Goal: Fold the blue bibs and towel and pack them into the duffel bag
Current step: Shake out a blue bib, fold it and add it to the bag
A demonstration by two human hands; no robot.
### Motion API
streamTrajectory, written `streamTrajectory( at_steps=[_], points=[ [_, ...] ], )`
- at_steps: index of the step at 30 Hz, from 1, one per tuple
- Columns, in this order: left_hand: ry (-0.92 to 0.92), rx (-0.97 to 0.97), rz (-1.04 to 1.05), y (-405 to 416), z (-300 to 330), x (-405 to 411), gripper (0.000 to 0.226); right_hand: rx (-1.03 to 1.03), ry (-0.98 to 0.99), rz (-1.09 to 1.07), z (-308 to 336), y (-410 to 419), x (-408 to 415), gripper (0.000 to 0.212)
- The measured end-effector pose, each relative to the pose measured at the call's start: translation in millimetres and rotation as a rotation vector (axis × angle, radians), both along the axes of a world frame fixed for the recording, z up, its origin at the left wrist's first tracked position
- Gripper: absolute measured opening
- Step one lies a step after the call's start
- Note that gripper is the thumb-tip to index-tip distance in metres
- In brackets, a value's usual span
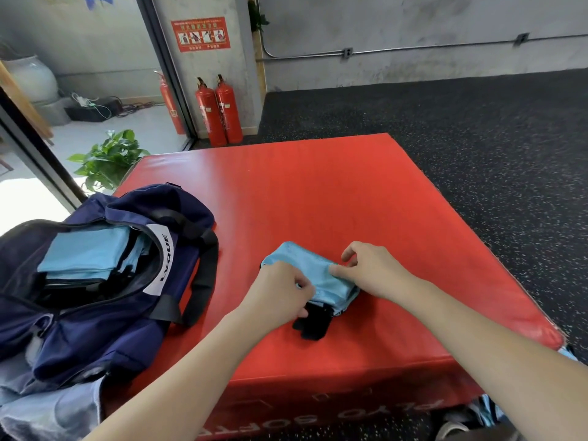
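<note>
Your packing is partly done, by the look of it: the navy duffel bag (95, 281) lies unzipped at the left edge of the red plyo box (318, 192), with several folded blue pieces (86, 256) already stacked in its mouth. Which of those are bibs and which is the towel, you cannot tell from here.

One blue bib (313, 272) lies near the front edge, already folded down small, its black trim (313, 323) sticking out toward you. Your left hand (280, 294) has its grip pinched on the bib's near edge; your right hand (366, 268) presses the far side with the thumb, other fingers loosely curled above.

Left to do, likely: finish this fold and carry it to the bag. More blue fabric (490, 412) shows below the front right corner.
</note>
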State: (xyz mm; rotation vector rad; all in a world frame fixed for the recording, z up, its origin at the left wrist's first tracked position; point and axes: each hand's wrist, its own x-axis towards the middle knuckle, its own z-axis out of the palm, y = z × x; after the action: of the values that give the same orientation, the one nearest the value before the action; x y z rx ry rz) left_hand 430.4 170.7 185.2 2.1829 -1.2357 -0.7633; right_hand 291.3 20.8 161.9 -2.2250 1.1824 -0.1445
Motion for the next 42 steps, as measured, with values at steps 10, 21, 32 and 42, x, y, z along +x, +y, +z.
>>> streamTrajectory(
  at_steps=[10, 21, 32, 42],
  points=[
    [-0.215, -0.357, 0.053, 1.5, 5.3, 15.8, 0.010, 0.417, -0.199, 0.039, 7.9, -1.5, 5.1, 0.019],
    [0.541, -0.147, -0.080, 4.8, 2.2, 65.4, 0.021, 0.574, -0.411, 0.130, 23.8, -1.8, -6.1, 0.021],
    [0.413, -0.483, 0.211, 21.4, 10.9, 43.7, 0.027, 0.686, -0.598, 0.051, 40.9, 22.6, -12.9, 0.032],
    [0.108, -0.533, 0.199, 87.7, 28.5, 31.8, 0.043, 0.581, -0.759, 0.011, 47.6, 65.8, 4.2, 0.014]
  ],
)
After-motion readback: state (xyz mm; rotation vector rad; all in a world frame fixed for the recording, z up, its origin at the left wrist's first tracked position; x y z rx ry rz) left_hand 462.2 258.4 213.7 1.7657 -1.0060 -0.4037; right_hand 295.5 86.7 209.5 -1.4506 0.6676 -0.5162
